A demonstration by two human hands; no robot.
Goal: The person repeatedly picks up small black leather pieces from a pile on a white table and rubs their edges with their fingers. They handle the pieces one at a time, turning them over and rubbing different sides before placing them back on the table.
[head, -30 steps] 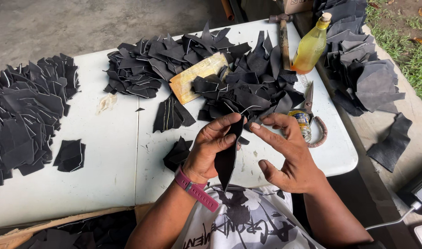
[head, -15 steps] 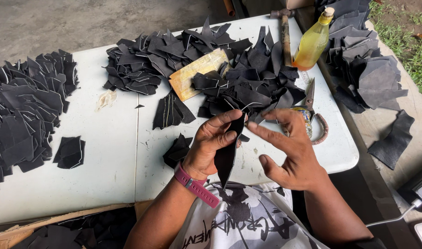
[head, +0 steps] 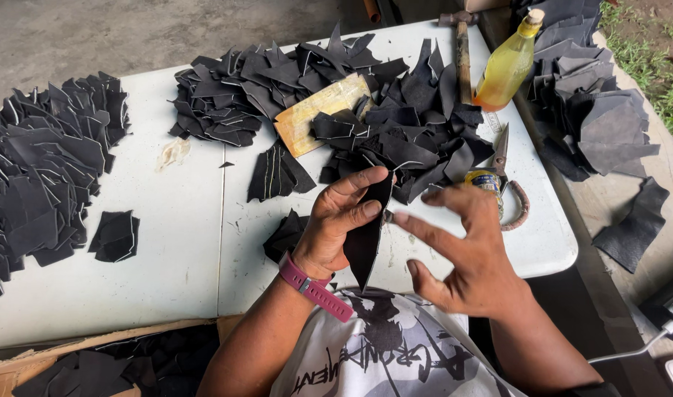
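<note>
Bottle [head: 507, 65]: clear plastic, yellow liquid, tan cap, far right of white table [head: 167, 257]. Small round tin [head: 486, 181]: yellow-and-blue label, right of table centre. Cardboard box [head: 72, 353]: below table's near edge.

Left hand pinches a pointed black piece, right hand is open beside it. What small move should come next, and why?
Probably the right hand should close its fingers onto the free edge of the black leather piece. The left hand grips it upright by thumb and fingers, point hanging down over the white table, while the right hand is spread open beside it, holding nothing.
</note>
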